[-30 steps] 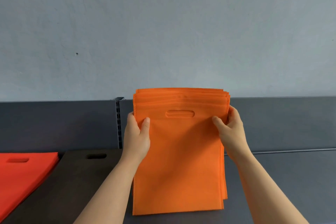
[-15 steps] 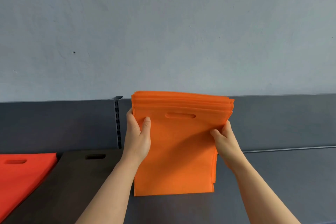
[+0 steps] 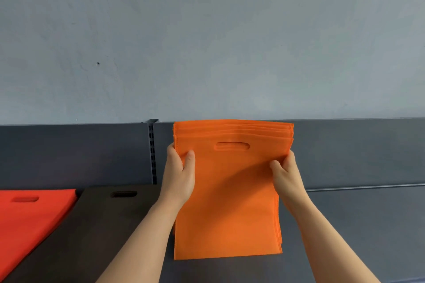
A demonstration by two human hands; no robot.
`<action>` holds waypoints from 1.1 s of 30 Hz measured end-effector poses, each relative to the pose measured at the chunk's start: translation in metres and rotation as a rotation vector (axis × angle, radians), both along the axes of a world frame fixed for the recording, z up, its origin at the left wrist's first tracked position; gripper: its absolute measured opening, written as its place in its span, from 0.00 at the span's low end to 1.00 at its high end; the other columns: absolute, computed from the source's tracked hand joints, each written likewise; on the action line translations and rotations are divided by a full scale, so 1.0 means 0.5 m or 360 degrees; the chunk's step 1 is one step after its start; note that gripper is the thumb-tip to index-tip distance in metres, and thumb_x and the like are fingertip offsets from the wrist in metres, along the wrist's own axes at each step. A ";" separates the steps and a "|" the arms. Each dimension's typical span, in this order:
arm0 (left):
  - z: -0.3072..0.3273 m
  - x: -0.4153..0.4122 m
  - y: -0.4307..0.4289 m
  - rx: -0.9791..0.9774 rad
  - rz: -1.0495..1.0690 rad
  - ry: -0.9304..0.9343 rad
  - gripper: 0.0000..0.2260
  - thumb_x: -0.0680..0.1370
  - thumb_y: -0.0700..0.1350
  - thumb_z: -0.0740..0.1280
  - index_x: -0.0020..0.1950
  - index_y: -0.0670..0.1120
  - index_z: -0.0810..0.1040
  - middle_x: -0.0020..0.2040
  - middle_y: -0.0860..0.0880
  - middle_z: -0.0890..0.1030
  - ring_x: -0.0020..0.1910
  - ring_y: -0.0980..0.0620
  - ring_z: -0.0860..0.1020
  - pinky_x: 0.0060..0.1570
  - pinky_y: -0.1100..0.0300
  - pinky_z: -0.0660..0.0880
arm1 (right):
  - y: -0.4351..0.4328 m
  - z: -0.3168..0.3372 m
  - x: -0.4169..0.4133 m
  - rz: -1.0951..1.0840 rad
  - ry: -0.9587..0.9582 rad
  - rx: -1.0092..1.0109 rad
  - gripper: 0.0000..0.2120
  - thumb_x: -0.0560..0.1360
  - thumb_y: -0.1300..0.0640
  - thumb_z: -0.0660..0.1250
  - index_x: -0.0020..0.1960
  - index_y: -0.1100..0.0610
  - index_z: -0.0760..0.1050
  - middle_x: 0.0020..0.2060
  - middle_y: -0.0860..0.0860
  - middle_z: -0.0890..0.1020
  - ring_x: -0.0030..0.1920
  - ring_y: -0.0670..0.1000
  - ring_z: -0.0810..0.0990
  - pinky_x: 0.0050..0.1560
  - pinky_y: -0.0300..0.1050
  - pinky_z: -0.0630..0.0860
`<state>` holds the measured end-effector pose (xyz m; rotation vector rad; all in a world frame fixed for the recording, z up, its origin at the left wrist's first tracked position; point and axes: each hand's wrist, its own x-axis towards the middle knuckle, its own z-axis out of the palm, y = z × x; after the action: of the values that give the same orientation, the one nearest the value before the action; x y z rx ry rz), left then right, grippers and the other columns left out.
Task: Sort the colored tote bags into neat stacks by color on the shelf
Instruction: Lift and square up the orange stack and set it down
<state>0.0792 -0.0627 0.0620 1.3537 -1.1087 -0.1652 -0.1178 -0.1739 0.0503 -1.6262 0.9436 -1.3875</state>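
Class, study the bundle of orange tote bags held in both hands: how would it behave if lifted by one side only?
Probably floppy: the orange tote bags crease beside the right hand, while the left hand grips the other side. Likely light, since side pinches seem to hold the bundle upright. Layers may slip apart: their top edges sit staggered.

At centre frame a stack of orange bags (image 3: 230,209) is held upright over the grey shelf (image 3: 368,225). The left grip (image 3: 179,174) pinches its left edge, the right grip (image 3: 287,177) its right. Brown bags (image 3: 92,225) and red bags (image 3: 30,218) lie flat at lower left.
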 end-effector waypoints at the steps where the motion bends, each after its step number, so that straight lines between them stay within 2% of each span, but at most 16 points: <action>1: -0.008 -0.003 -0.001 0.0030 0.0013 -0.0013 0.09 0.82 0.47 0.55 0.62 0.49 0.65 0.52 0.51 0.77 0.43 0.59 0.76 0.36 0.72 0.70 | 0.003 -0.011 0.001 -0.0028 0.0027 0.0014 0.12 0.77 0.64 0.54 0.58 0.53 0.66 0.43 0.48 0.73 0.38 0.45 0.70 0.37 0.40 0.68; 4: 0.002 -0.007 -0.001 -0.0009 0.0065 -0.0070 0.06 0.83 0.47 0.54 0.58 0.50 0.65 0.47 0.50 0.77 0.39 0.57 0.75 0.33 0.72 0.71 | 0.000 -0.008 -0.003 -0.0078 0.0008 -0.0065 0.10 0.77 0.64 0.55 0.55 0.53 0.69 0.43 0.49 0.75 0.39 0.47 0.72 0.38 0.41 0.69; 6: 0.025 -0.003 0.001 -0.0065 0.0112 -0.0081 0.07 0.82 0.48 0.55 0.59 0.50 0.65 0.46 0.53 0.76 0.39 0.59 0.75 0.32 0.73 0.71 | -0.005 0.012 -0.012 -0.0086 -0.0047 -0.0116 0.08 0.78 0.63 0.57 0.53 0.54 0.72 0.43 0.49 0.77 0.40 0.47 0.73 0.40 0.42 0.70; 9: 0.044 0.009 0.007 -0.0133 0.0046 -0.0047 0.11 0.81 0.51 0.58 0.63 0.53 0.64 0.50 0.60 0.75 0.46 0.63 0.75 0.42 0.69 0.71 | -0.014 0.041 -0.023 -0.0032 -0.0211 -0.0078 0.05 0.77 0.63 0.60 0.49 0.61 0.75 0.39 0.54 0.77 0.38 0.49 0.72 0.40 0.45 0.69; 13: -0.007 0.021 0.018 0.0260 -0.0064 0.0000 0.09 0.80 0.45 0.60 0.59 0.53 0.67 0.49 0.55 0.78 0.45 0.57 0.77 0.41 0.63 0.73 | -0.038 0.051 -0.031 -0.0045 -0.0301 0.0159 0.07 0.77 0.61 0.62 0.49 0.65 0.76 0.39 0.56 0.78 0.39 0.53 0.74 0.42 0.48 0.71; 15: -0.043 0.027 0.018 0.0375 -0.0043 0.0035 0.07 0.80 0.46 0.60 0.58 0.52 0.70 0.50 0.53 0.78 0.47 0.55 0.78 0.45 0.60 0.75 | -0.052 0.039 -0.026 -0.0046 -0.0256 0.0241 0.09 0.76 0.60 0.64 0.50 0.67 0.76 0.39 0.56 0.78 0.40 0.53 0.74 0.44 0.49 0.72; 18: -0.073 0.037 0.010 0.0506 -0.0072 0.0251 0.07 0.80 0.46 0.61 0.58 0.51 0.72 0.52 0.53 0.78 0.51 0.53 0.78 0.53 0.53 0.76 | -0.065 0.003 -0.019 -0.0066 -0.0078 0.0317 0.11 0.77 0.59 0.64 0.49 0.68 0.75 0.38 0.56 0.76 0.39 0.53 0.73 0.42 0.48 0.71; 20: -0.092 0.041 0.006 0.0621 -0.0085 0.0318 0.06 0.80 0.46 0.61 0.57 0.51 0.71 0.52 0.52 0.78 0.49 0.52 0.77 0.50 0.53 0.76 | -0.071 -0.026 -0.013 -0.0081 0.0019 0.0370 0.10 0.77 0.58 0.63 0.50 0.66 0.75 0.40 0.63 0.77 0.39 0.55 0.75 0.46 0.51 0.76; 22: -0.116 0.045 0.000 0.0704 -0.0063 0.0342 0.06 0.80 0.46 0.60 0.57 0.50 0.71 0.51 0.50 0.78 0.48 0.51 0.78 0.46 0.56 0.76 | -0.073 -0.053 -0.003 -0.0090 0.0086 0.0426 0.10 0.77 0.58 0.63 0.52 0.65 0.76 0.46 0.64 0.80 0.42 0.58 0.78 0.52 0.55 0.77; 24: -0.140 0.051 -0.007 0.0779 -0.0031 0.0394 0.06 0.80 0.45 0.60 0.57 0.49 0.71 0.51 0.49 0.78 0.48 0.51 0.78 0.43 0.57 0.75 | -0.079 -0.075 0.009 -0.0103 0.0173 0.0450 0.10 0.78 0.59 0.62 0.52 0.66 0.75 0.42 0.60 0.79 0.40 0.54 0.75 0.46 0.50 0.76; 26: -0.162 0.057 -0.016 0.0876 -0.0009 0.0448 0.06 0.80 0.45 0.60 0.56 0.48 0.72 0.50 0.48 0.79 0.47 0.49 0.79 0.43 0.55 0.76 | -0.086 -0.093 0.019 -0.0106 0.0311 0.0466 0.11 0.78 0.58 0.60 0.51 0.67 0.73 0.40 0.56 0.75 0.38 0.51 0.71 0.39 0.46 0.69; 28: -0.185 0.064 -0.024 0.0984 0.0008 0.0461 0.07 0.79 0.45 0.60 0.55 0.47 0.74 0.48 0.46 0.81 0.45 0.46 0.80 0.45 0.51 0.79 | -0.090 -0.116 0.025 -0.0062 0.0467 0.0524 0.12 0.78 0.57 0.59 0.57 0.63 0.73 0.45 0.53 0.77 0.42 0.51 0.73 0.42 0.45 0.69; 29: -0.197 0.067 -0.029 0.1024 0.0026 0.0484 0.07 0.79 0.44 0.60 0.55 0.45 0.75 0.48 0.44 0.81 0.44 0.45 0.81 0.45 0.51 0.78 | -0.091 -0.128 0.026 -0.0030 0.0550 0.0556 0.15 0.78 0.57 0.59 0.63 0.59 0.71 0.51 0.52 0.78 0.47 0.51 0.75 0.45 0.45 0.70; 31: -0.221 0.072 -0.037 0.1091 0.0075 0.0540 0.08 0.78 0.42 0.60 0.51 0.40 0.75 0.45 0.42 0.81 0.40 0.44 0.78 0.39 0.54 0.75 | -0.089 -0.154 0.024 0.0046 0.0677 0.0626 0.23 0.77 0.57 0.58 0.72 0.55 0.63 0.63 0.51 0.74 0.56 0.51 0.74 0.52 0.45 0.70; 33: -0.237 0.073 -0.040 0.1131 0.0109 0.0574 0.05 0.78 0.39 0.59 0.44 0.39 0.72 0.38 0.43 0.75 0.35 0.46 0.72 0.34 0.57 0.68 | -0.085 -0.170 0.023 0.0111 0.0735 0.0698 0.26 0.78 0.60 0.55 0.75 0.56 0.57 0.66 0.52 0.72 0.58 0.51 0.73 0.55 0.43 0.67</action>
<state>0.1159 -0.0829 -0.0564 1.8878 -0.7119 -0.7783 -0.1064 -0.2163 -0.0345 -1.6367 1.3321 -0.6932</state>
